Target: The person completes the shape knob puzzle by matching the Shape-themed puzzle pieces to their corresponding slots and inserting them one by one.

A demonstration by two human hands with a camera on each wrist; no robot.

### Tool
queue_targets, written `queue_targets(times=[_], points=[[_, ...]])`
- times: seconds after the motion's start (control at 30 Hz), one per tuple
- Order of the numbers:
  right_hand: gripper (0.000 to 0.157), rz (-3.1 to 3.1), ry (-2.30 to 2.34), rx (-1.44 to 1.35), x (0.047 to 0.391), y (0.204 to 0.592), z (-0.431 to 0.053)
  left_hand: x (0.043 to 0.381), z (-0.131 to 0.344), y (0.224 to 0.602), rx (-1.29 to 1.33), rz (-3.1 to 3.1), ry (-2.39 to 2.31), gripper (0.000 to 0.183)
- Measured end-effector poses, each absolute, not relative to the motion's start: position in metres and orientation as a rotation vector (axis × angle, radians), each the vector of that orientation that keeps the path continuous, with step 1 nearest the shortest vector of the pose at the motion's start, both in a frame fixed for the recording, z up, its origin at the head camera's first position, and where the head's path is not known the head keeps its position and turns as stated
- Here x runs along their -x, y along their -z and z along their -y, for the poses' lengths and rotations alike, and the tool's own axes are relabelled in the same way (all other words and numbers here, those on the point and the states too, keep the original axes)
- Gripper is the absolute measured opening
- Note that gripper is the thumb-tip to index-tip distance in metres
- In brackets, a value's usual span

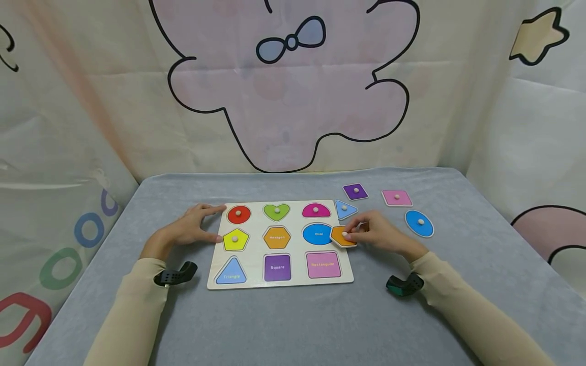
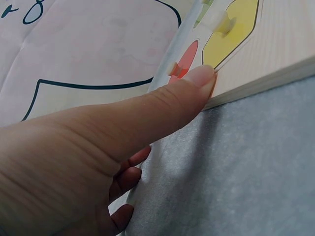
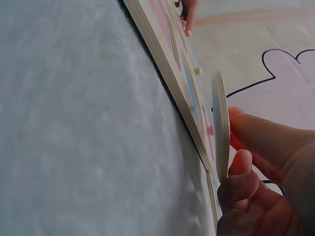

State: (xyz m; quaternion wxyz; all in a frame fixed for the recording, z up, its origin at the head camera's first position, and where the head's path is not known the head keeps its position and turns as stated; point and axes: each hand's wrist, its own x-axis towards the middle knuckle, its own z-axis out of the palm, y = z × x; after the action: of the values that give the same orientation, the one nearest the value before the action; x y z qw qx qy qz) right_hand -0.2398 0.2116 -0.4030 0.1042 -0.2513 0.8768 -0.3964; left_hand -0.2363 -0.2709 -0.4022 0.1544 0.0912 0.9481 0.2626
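Observation:
A white wooden puzzle board [image 1: 298, 267] lies on the table, with red circle, green heart, magenta half-circle and yellow pentagon [image 1: 235, 244] pieces seated in it. Its other recesses show printed shape names. My left hand [image 1: 180, 231] touches the board's left side: the index finger reaches the top corner and the straight thumb [image 2: 162, 105] rests on the edge near the pentagon. My right hand [image 1: 380, 235] pinches an orange hexagon piece [image 1: 338, 235] by its knob, over the board's right edge, overlapping the blue oval recess. From the right wrist, this piece [image 3: 221, 128] stands edge-on, tilted.
Loose knobbed pieces lie beyond the right hand: a purple square [image 1: 350, 190], a pink rectangle [image 1: 391, 202], a blue oval [image 1: 415, 226]. A light blue triangle [image 1: 342, 211] sits against the board's right edge. Printed curtains [image 1: 114, 101] surround the grey cloth-covered table [image 1: 274, 325].

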Motion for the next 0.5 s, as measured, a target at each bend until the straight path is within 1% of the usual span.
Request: queue_targets(times=[0.5], points=[[0.011,-2.553,1.169,0.745,0.242,0.402,-0.186,0.236,0.272,0.402,-0.295,-2.729,-0.754,0.097]])
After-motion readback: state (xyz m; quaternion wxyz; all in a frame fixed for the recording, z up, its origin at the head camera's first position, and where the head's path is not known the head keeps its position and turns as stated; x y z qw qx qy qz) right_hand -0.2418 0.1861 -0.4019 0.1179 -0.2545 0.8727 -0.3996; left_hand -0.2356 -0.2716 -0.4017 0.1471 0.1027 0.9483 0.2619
